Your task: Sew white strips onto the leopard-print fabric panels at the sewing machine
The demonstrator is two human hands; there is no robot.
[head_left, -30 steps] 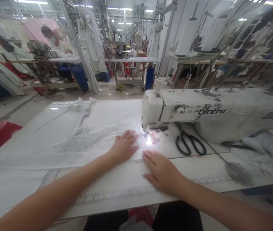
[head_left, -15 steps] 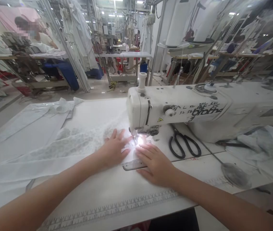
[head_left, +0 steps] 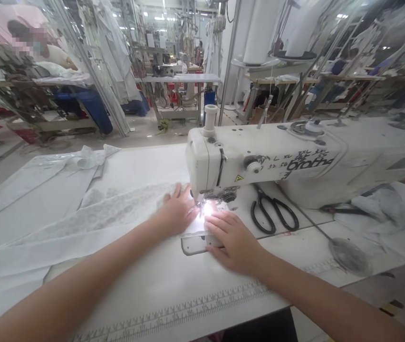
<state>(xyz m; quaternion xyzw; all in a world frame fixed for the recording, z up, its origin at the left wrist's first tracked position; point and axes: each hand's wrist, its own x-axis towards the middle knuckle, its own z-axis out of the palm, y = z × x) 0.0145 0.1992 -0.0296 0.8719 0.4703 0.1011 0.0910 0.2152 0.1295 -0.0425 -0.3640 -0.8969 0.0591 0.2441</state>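
the left hand (head_left: pixel 177 212) lies palm down on the white fabric (head_left: pixel 117 211), fingers a little spread; the fabric trails off to that hand's left. the right hand (head_left: pixel 236 240) is flattened too, thumb apart; whether it touches the fabric, i cannot tell. the sewing machine (head_left: pixel 274 159) stands just beyond both hands, black-handled scissors (head_left: pixel 267 197) lie beyond the right hand, rightward.

White patterned fabric (head_left: pixel 117 209) was bleached by glare beneath white metal sewing machine (head_left: pixel 207 159); upper right was blurred, edges stretched.
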